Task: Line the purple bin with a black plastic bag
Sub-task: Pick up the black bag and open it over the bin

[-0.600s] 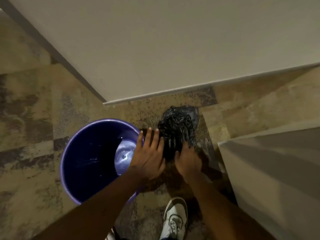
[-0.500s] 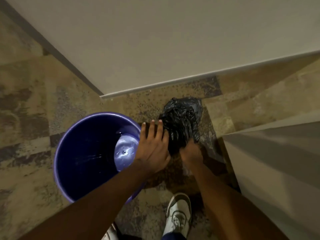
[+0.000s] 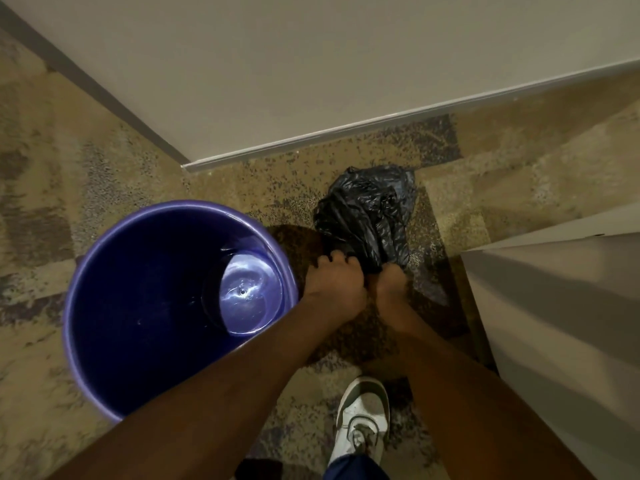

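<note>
A round purple bin [image 3: 104, 271] stands upright on the floor at the left, with nothing in it and its shiny bottom showing. Just right of it a crumpled black plastic bag [image 3: 367, 213] lies on the carpet. My left hand [image 3: 334, 284] has its fingers curled over the bag's near edge. Close beside it, my right hand [image 3: 389, 284] is closed on the same edge. Both forearms reach in from the bottom, and the left one crosses over the bin's near right rim.
A pale wall with a white baseboard [image 3: 381, 128] runs behind the bag. A grey cabinet or door panel [image 3: 554, 323] stands close on the right. My white shoe [image 3: 363, 417] rests on the patterned carpet [image 3: 52, 168] below the hands.
My left hand's spread fingers have curled shut on the bag's near edge. Both hands have drawn together and gripped the bag. The view has shifted slightly.
</note>
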Available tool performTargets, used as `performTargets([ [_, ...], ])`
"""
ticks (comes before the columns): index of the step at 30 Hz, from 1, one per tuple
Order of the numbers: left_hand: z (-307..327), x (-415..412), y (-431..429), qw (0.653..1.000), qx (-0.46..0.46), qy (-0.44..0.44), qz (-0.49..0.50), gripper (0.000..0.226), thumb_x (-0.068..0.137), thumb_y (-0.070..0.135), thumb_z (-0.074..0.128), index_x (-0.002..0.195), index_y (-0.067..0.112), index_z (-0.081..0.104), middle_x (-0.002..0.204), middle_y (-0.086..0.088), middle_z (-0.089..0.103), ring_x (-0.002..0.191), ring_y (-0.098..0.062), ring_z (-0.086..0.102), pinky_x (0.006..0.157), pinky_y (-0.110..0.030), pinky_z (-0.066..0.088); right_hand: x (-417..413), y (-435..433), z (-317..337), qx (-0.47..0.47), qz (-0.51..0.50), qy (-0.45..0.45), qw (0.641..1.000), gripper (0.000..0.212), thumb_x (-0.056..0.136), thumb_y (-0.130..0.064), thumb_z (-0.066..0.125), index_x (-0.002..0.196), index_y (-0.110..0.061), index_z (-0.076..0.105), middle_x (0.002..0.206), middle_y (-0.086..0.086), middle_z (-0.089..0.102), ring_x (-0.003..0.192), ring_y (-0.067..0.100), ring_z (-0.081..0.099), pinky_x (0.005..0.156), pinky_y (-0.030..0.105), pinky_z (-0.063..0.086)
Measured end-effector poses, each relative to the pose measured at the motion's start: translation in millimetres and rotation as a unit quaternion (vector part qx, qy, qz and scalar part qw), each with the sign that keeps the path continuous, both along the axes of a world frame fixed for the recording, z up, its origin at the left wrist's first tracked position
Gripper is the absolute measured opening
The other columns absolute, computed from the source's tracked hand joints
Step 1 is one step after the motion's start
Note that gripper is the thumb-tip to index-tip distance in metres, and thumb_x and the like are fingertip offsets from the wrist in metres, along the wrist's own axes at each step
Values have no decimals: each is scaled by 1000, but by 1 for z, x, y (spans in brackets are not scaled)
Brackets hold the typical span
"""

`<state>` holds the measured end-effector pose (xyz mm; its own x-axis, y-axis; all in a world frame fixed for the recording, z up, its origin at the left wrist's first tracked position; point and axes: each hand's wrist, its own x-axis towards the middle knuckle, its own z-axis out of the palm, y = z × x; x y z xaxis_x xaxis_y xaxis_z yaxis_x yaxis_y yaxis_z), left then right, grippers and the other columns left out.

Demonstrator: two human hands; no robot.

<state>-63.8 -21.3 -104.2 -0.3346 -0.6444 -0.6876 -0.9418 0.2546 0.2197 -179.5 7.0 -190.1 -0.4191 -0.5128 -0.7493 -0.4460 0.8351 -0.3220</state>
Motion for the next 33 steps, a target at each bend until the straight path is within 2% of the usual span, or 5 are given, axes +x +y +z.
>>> performTargets([
  [6, 31, 1, -14, 923, 52, 220, 312, 50, 94, 43, 50, 128, 7, 45, 124, -14, 57, 106, -29, 58, 82, -37, 48, 12, 12, 86, -253, -76, 2, 965, 12, 84, -14, 67, 86, -23, 60, 76, -12, 58, 71, 9, 58, 58, 5, 40],
  [12, 105, 5, -24, 635, 231, 350, 648, 30, 89, 27, 68, 102, 0, 62, 75, -8, 72, 63, -20, 65, 48, -29, 54, 27, 26, 193, -452, -68, 60, 887, 25, 69, -15, 81, 73, -19, 57, 73, 1, 58, 65, 1, 54, 59, 7, 39],
  [22, 225, 112, 6, 679, 11, 399, 617, 22, 93, 19, 60, 79, 10, 75, 73, -8, 76, 73, -21, 73, 63, -26, 55, 89, 13, 313, -481, -56, -75, 872, 18, 71, -43, 69, 80, -28, 67, 72, -15, 66, 73, -4, 63, 61, 6, 45],
  [27, 253, 179, 29, 586, -101, 387, 705, 20, 84, 26, 71, 72, 12, 77, 71, -8, 76, 68, -22, 72, 61, -27, 57, 133, 20, 320, -432, -128, -112, 886, 16, 80, -31, 72, 67, -38, 64, 68, -18, 67, 61, -3, 61, 52, 6, 42],
  [33, 261, 233, 55, 512, -157, 343, 772, 29, 80, -10, 63, 84, 18, 68, 82, -6, 69, 79, -25, 66, 75, -38, 56, 170, 31, 305, -271, -259, -130, 918, 12, 83, -12, 68, 73, -13, 62, 73, 12, 68, 68, 29, 65, 63, 38, 52],
])
